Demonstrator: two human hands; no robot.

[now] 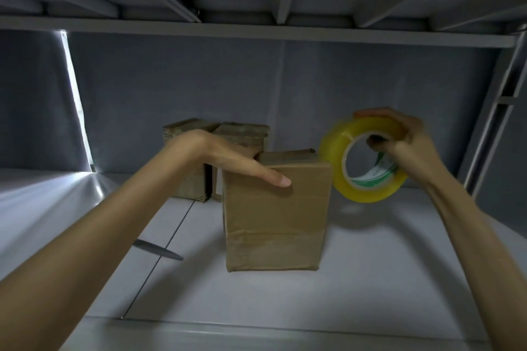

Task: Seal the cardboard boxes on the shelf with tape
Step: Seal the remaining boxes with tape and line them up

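A brown cardboard box [275,219] stands upright in the middle of the grey shelf [370,265]. My left hand [228,159] lies over its top left corner, thumb straight along the front face, fingers hidden behind the top. To the right of the box, my right hand [405,139] grips a roll of yellowish clear tape [368,188] by its upper rim, fingers hooked through the core. The roll hangs in the air, close to the box's upper right corner. Two more cardboard boxes [194,157] [242,134] stand behind, by the back wall.
A knife blade [159,251] lies on the shelf to the left of the box, partly under my left forearm. An upper shelf [256,28] runs low overhead. A metal upright [496,111] stands at the right.
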